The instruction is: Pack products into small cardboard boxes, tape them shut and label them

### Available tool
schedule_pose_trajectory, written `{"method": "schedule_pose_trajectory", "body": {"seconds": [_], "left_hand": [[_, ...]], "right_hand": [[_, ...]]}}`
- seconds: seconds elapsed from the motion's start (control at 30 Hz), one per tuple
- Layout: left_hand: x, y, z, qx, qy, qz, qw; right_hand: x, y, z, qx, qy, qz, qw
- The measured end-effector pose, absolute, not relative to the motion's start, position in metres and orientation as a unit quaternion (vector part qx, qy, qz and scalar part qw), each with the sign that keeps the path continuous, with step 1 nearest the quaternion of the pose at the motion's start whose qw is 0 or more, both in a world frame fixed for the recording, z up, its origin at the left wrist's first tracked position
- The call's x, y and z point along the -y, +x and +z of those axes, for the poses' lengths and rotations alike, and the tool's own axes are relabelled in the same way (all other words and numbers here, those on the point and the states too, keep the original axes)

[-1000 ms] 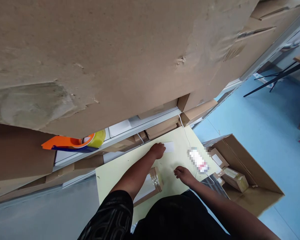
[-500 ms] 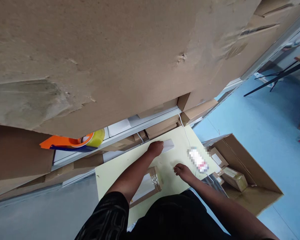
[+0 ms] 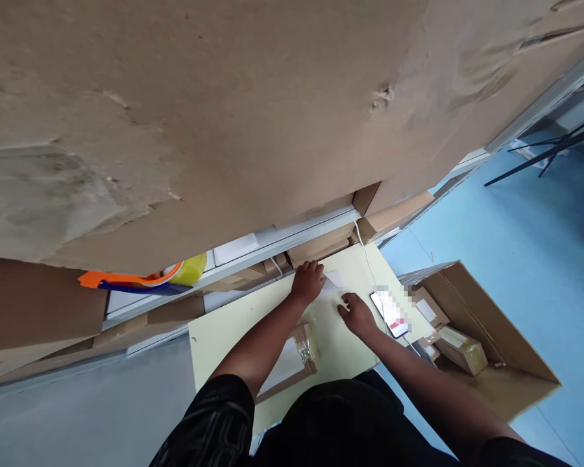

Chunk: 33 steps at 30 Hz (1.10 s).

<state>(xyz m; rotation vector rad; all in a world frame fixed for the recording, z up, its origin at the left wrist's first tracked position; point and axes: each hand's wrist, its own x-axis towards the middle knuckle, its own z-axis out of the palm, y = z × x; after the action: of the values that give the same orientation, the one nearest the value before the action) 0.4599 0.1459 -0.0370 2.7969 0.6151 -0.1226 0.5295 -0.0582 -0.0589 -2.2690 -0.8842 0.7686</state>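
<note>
Your left hand (image 3: 309,281) touches white paper (image 3: 333,280)
Can't tell if pinched; beside it, your right hand (image 3: 358,316) curls loosely open.

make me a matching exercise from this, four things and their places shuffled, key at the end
1. orange and blue tape dispenser
2. slim black-edged phone with a lit screen
3. thin white paper slip
4. taped brown cardboard parcel

A. at the left hand
B. beside the left forearm
C. at the pale grey shelf
D. on the pale yellow table, nearest the open brown box

Pairs: 1-C, 2-D, 3-A, 4-B
</note>
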Motion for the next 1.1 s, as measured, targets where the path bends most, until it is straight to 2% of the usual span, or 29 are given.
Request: {"method": "schedule_pose_trajectory", "body": {"seconds": [0.17, 0.33, 0.47, 0.63, 0.9, 1.0, 1.1], "left_hand": [[-0.140, 0.469, -0.047, -0.371, 0.905, 0.004, 0.208], [-0.140, 0.469, -0.059, -0.300, 0.892, 0.048, 0.334], [-0.140, 0.469, -0.059, -0.215, 0.896, 0.093, 0.378], [-0.131, 0.473, -0.057, -0.147, 0.876, 0.130, 0.441], [-0.123, 0.481, -0.065, -0.185, 0.835, 0.103, 0.508], [-0.122, 0.481, -0.060, -0.177, 0.846, 0.087, 0.495], [-0.119, 0.479, -0.050, -0.179, 0.862, 0.075, 0.468]], "right_hand": [[0.024, 0.545, -0.064, 0.335, -0.877, 0.203, 0.278], [-0.003, 0.563, -0.055, 0.365, -0.873, 0.118, 0.300], [-0.010, 0.568, -0.047, 0.383, -0.849, 0.160, 0.326], [-0.005, 0.568, -0.042, 0.310, -0.862, 0.208, 0.344], [0.002, 0.568, -0.030, 0.259, -0.893, 0.205, 0.307], [0.001, 0.570, -0.029, 0.267, -0.899, 0.183, 0.295], [-0.001, 0.574, -0.026, 0.280, -0.907, 0.191, 0.249]]}}
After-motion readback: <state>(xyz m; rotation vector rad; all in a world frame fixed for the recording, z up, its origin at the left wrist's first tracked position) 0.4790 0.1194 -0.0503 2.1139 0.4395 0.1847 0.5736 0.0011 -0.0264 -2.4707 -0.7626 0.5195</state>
